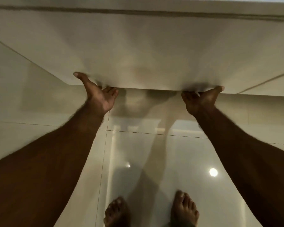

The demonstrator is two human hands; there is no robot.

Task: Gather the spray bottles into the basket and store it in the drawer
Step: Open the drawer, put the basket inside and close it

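Note:
A wide white drawer front [146, 46] fills the upper half of the head view, seen from above. My left hand [98, 95] grips its lower edge at the left, palm up, thumb lying on the front face and fingers tucked under the edge. My right hand [202, 99] grips the same edge further right in the same way. The fingertips of both hands are hidden beneath the panel. Neither the spray bottles nor the basket is in view.
Glossy pale floor tiles [154, 153] lie below the drawer and reflect ceiling lights. My bare left foot [116, 212] and right foot [184, 208] stand on the tiles at the bottom. A dark seam [138, 11] runs along the top of the drawer front.

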